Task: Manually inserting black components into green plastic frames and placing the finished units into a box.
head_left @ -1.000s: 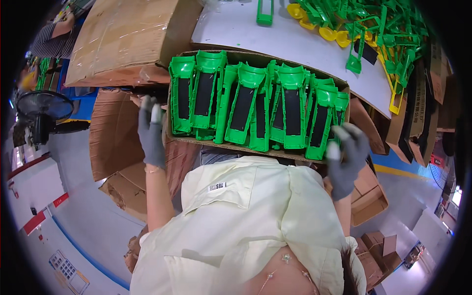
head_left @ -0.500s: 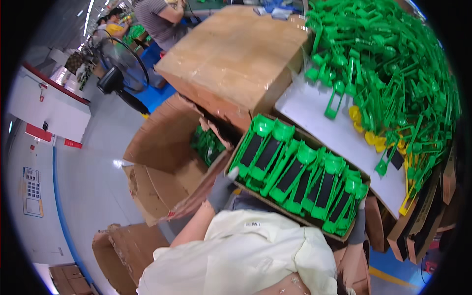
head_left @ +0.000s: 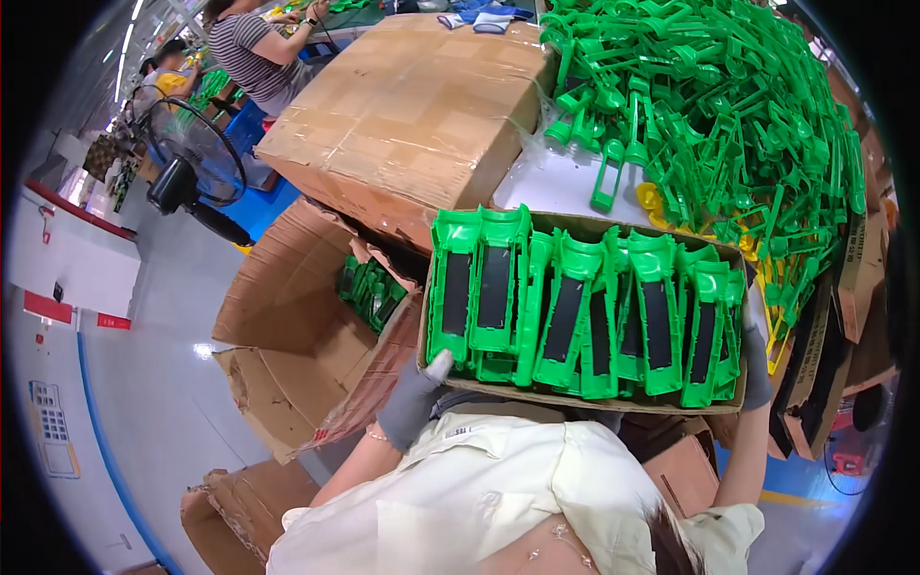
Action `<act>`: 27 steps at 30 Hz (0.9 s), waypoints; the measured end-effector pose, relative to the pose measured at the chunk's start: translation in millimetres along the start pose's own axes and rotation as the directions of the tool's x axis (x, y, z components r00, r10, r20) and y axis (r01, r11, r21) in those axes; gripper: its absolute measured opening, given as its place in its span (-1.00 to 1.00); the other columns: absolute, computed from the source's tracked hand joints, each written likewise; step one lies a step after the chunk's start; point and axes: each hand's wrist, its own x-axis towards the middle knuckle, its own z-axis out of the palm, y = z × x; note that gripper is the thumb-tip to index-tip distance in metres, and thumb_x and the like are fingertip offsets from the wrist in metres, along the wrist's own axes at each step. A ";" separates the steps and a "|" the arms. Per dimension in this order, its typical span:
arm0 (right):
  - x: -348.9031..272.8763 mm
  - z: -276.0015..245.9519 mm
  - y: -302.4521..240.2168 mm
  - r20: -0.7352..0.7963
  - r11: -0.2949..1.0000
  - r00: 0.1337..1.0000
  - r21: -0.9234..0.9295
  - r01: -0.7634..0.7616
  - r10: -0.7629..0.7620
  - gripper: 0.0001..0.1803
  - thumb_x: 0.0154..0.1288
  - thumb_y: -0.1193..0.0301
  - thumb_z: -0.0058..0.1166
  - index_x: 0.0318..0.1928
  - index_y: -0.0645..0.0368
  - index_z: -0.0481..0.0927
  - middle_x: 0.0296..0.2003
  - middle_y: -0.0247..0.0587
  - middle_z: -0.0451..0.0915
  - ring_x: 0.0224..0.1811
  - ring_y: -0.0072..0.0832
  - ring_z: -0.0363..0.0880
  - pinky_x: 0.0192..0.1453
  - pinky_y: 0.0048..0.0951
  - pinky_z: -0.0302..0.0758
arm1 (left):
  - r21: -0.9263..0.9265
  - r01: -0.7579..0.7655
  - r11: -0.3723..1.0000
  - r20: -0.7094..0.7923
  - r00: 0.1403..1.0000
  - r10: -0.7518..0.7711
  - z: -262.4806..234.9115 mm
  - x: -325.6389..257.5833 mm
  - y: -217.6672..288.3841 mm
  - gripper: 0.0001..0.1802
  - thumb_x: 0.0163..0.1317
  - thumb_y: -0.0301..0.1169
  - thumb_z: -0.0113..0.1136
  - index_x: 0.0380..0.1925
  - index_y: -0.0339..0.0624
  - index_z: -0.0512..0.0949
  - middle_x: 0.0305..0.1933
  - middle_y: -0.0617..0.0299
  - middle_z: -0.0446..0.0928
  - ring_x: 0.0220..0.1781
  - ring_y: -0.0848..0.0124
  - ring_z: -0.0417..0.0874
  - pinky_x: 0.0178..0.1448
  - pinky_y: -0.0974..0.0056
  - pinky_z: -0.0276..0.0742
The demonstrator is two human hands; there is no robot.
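Note:
Both my hands carry a shallow cardboard box (head_left: 575,401) in front of my body. Rows of green plastic parts (head_left: 572,311) with black strips fill it, standing side by side. My left hand (head_left: 414,398), in a grey glove, grips the box's near left corner with the thumb over the rim. At the right end, my right hand (head_left: 757,355), also gloved in grey, is pressed to the side wall; some of its fingers are hidden. Beyond the box lies a large heap of loose green parts (head_left: 709,125) on a white surface (head_left: 565,177).
A big taped carton (head_left: 402,105) stands ahead. To the left an open carton (head_left: 278,316) holds more green parts (head_left: 369,292). Another carton (head_left: 240,508) sits low at left. A black fan (head_left: 182,172) and a co-worker (head_left: 254,48) are farther off. Flattened cardboard (head_left: 824,355) leans at right.
The box has turned from a slant to nearly level across my front, its right end swinging up and away. My hands have moved along with it, still gripping. The view has shifted.

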 end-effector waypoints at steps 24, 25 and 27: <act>139.9 57.2 -93.5 0.238 0.994 0.971 0.105 -0.031 0.005 -0.49 0.35 0.06 -0.04 0.17 0.09 0.42 -0.01 -0.25 0.56 -0.08 -0.44 0.57 0.00 -0.39 0.53 | -0.036 -0.149 0.988 0.040 0.988 0.150 3.2 42.1 59.6 -0.32 0.25 -0.08 0.04 0.29 -0.17 0.18 0.25 0.06 0.34 0.23 0.23 0.43 0.29 0.08 0.38; 152.4 56.0 -92.1 0.279 0.994 0.959 0.084 -0.064 0.038 -0.49 0.34 0.06 -0.03 0.17 0.08 0.42 0.00 -0.27 0.56 -0.09 -0.44 0.57 0.00 -0.39 0.53 | -0.063 -0.198 0.978 -0.027 0.980 0.197 0.9 41.4 63.3 -0.34 0.27 -0.07 0.00 0.28 -0.18 0.19 0.23 0.05 0.36 0.22 0.21 0.44 0.28 0.08 0.38; 163.8 93.4 -85.8 0.290 0.999 0.957 0.033 -0.025 0.015 -0.50 0.37 0.05 -0.09 0.15 0.11 0.44 -0.03 -0.22 0.58 -0.10 -0.40 0.59 0.02 -0.35 0.54 | -0.051 -0.288 0.956 -0.153 0.949 0.277 -11.5 44.6 73.3 -0.36 0.28 -0.07 -0.05 0.27 -0.19 0.20 0.22 0.03 0.37 0.19 0.20 0.46 0.27 0.08 0.39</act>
